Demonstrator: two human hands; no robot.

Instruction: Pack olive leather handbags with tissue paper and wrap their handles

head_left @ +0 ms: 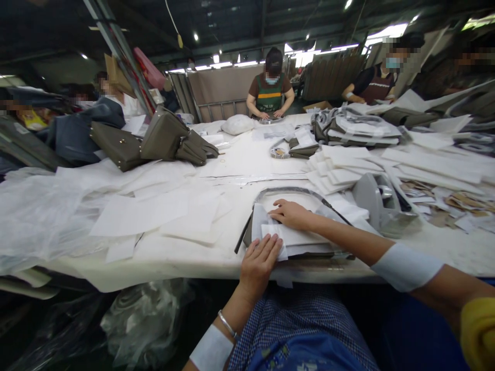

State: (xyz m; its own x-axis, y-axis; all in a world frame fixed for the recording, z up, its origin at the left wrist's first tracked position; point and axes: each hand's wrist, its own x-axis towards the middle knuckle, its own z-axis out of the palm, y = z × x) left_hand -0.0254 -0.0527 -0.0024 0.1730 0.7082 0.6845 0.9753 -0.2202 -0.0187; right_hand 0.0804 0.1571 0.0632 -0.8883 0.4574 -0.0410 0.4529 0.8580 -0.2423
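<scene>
Checked cloth [317, 314], left hand [263, 263] and right hand [294, 214] unclenched on paper-covered bag [257, 221] (loose sheets [139, 216], olive bags [162, 134] leftward)

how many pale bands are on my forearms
2: one pale band on your left forearm, beyond the silver bracelet; another pale band on your right forearm. None looks hidden there.

Worn are a checked blue garment [297, 314] at 5 o'clock with printed cloth [305, 355] below, a silver bracelet [227, 325] and pale left forearm band [212, 348] near 6, a pale right forearm band [407, 266] and yellow sleeve [479, 332] at 4
</scene>
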